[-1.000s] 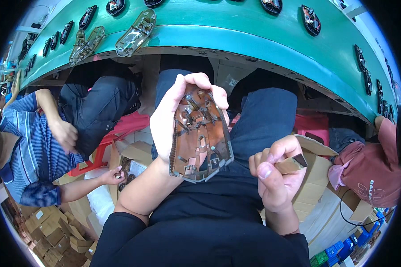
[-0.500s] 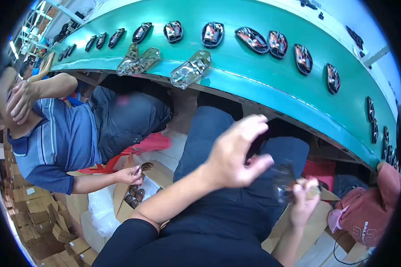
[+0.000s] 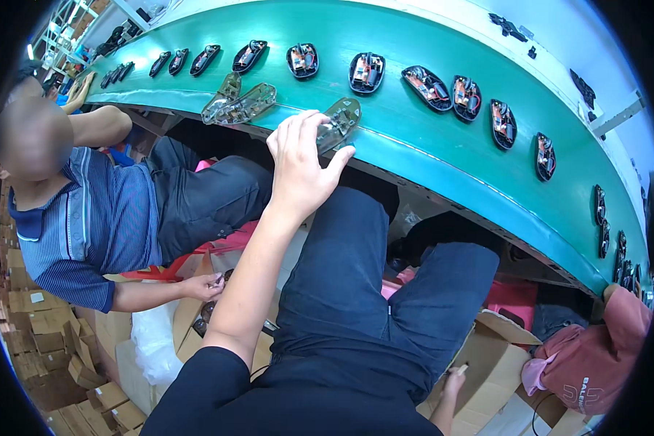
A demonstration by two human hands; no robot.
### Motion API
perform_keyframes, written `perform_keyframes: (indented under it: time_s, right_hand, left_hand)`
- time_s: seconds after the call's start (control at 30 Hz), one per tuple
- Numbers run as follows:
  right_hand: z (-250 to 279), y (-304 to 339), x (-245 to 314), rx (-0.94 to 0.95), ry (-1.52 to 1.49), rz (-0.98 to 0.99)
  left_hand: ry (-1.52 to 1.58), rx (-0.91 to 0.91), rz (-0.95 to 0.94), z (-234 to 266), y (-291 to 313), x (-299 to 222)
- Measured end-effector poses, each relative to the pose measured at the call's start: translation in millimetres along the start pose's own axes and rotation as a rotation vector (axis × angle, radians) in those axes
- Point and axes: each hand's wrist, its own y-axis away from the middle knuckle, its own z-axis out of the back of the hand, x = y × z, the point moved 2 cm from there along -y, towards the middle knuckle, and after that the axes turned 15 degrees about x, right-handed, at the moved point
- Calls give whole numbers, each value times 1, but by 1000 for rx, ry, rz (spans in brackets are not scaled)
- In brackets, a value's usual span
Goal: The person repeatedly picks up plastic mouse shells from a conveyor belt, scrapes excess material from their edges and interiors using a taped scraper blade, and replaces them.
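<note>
Fingers spread, my left hand reaches over a smoky see-through plastic shell at the near edge of the green bench. Its thumb and fingers lie on either side of the shell, whose near end they partly cover. Two more such shells lie crossed just to the left. Low on the right, my right hand is at an open cardboard box. It is small and partly hidden there, so whether it holds anything is unclear.
Along the green bench lie several black oval housings with circuit parts inside. A co-worker in a striped shirt sits at left, one hand low over a carton. Another person's pink sleeve is at right. Stacked cartons stand lower left.
My left hand has moved up and left from above my lap to the shell. My right hand has lowered to the box; the dark see-through piece it held is out of sight.
</note>
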Motion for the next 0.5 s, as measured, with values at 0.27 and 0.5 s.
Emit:
perform_keyframes:
  time_s: [0.27,0.5]
  right_hand:
    - [-68,-12,-35,-39,10,-346]
    - [-84,-13,-27,-26,36,-392]
  left_hand:
    - [116,-18,-215,-4,3,-14]
    - [25,-117,-623,19,27,-58]
